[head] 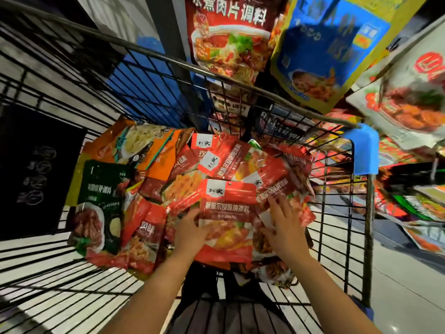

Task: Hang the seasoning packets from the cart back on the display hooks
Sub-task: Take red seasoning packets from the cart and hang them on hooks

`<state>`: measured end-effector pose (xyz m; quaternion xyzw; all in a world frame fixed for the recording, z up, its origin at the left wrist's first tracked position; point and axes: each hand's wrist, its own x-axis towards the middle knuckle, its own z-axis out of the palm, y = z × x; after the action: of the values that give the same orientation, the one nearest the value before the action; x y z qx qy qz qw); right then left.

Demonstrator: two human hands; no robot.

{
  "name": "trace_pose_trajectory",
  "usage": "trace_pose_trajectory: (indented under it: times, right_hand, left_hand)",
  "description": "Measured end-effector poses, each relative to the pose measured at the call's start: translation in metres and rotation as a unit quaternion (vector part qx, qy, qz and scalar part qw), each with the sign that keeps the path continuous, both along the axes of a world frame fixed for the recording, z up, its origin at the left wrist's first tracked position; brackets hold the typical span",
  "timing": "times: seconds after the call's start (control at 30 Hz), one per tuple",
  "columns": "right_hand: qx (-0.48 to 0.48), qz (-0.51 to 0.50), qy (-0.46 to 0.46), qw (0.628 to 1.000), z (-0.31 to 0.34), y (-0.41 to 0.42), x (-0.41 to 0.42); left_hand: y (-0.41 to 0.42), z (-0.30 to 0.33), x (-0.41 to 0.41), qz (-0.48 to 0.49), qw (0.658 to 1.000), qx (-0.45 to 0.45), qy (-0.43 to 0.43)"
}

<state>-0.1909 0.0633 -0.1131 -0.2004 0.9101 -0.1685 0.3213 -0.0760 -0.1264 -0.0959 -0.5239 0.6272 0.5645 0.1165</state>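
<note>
Two bare forearms, no sleeves, left hand (pixel 190 233), right hand (pixel 285 227)

This is a shop, a grocery aisle. A black wire shopping cart (pixel 168 75) holds a heap of printed seasoning packets (pixel 227 206), and more packets (pixel 228 37) of the same kind hang overhead on display, beside a tiled floor (pixel 397 273).

We see warm, uneven light with glare on the glossy red plastic packets (pixel 226 201); strong fisheye bending warps the black wire cart (pixel 149 51), and hanging packets at right are motion-blurred.
</note>
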Motion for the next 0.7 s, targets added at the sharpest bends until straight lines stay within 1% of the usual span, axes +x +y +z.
trace_pose_trajectory:
  times: [0.07,0.17,0.23,0.3,0.37,0.47,0.53,0.57,0.6,0.67,0.7]
  right_hand:
    - [-0.004,0.012,0.011,1.000,0.003,-0.001,-0.001]
    - [-0.003,0.016,0.014,1.000,0.012,-0.003,-0.004]
    - [-0.008,-0.007,0.026,1.000,0.019,-0.007,-0.007]
    - [-0.020,-0.054,0.046,0.997,0.028,-0.017,-0.008]
    - [-0.036,-0.069,0.047,0.996,0.039,-0.037,-0.002]
    - [-0.091,-0.014,0.016,0.996,0.055,-0.085,0.020]
    - [-0.126,0.045,-0.022,0.991,0.061,-0.115,0.042]
    - [-0.139,0.074,-0.045,0.986,0.060,-0.127,0.050]
    - [-0.151,0.088,-0.070,0.982,0.057,-0.134,0.056]
    - [-0.158,0.082,-0.106,0.978,0.046,-0.139,0.052]
    - [-0.152,0.077,-0.100,0.980,0.038,-0.136,0.046]
  left_hand:
    - [-0.008,0.001,0.007,0.044,0.997,0.028,0.053]
    - [-0.022,-0.001,0.010,0.108,0.987,0.026,0.112]
    - [-0.033,-0.003,0.008,0.154,0.981,0.014,0.119]
    - [-0.041,-0.005,0.010,0.159,0.981,0.030,0.106]
    - [-0.046,-0.006,0.014,0.160,0.974,0.105,0.123]
    - [-0.051,-0.006,0.016,0.188,0.947,0.214,0.147]
    - [-0.054,0.000,0.011,0.207,0.931,0.246,0.171]
    - [-0.059,0.001,0.008,0.218,0.932,0.236,0.169]
    - [-0.064,0.003,0.006,0.219,0.940,0.207,0.157]
    - [-0.072,0.000,0.009,0.210,0.959,0.135,0.133]
    - [-0.075,-0.004,0.012,0.217,0.961,0.118,0.123]
